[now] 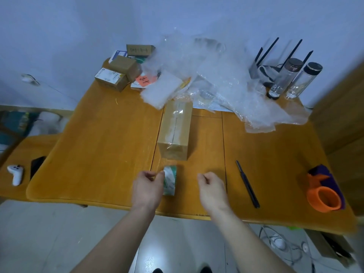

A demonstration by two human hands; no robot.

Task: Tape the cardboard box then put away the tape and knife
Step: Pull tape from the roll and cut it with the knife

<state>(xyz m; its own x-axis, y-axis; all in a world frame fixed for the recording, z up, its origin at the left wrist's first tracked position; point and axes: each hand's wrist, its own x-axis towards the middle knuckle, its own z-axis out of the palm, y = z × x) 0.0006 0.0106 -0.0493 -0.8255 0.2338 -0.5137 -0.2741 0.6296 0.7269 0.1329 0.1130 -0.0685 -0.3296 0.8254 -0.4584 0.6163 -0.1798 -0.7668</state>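
I see the orange wooden desk [98, 134] filling most of the view, smooth and glossy, with rounded corners. Crumpled clear bubble wrap [216, 75] is heaped across its far side. The box [175, 129] lies mid-desk, plain brown cardboard, long and closed, with a clear strip of tape running along its top seam and down the near end. At the far left corner sit three small cartons [118, 72], stacked loosely. Two tall clear glass bottles [295, 79] with dark lids stand at the far right; I can't tell if anything is in them. An orange tape dispenser [323, 196], a hollow ring with a purple part behind it, rests at the near right edge.

My left hand [146, 189] has its fingers curled, thumb and fingertips pinching the tape roll [169, 181], which stands on edge just in front of the box; a clear strip seems to run from roll to box. My right hand [211, 189] hovers loosely curled, holding nothing, just beside the roll. The knife [247, 184], slim and black, lies flat between my right hand and the dispenser.
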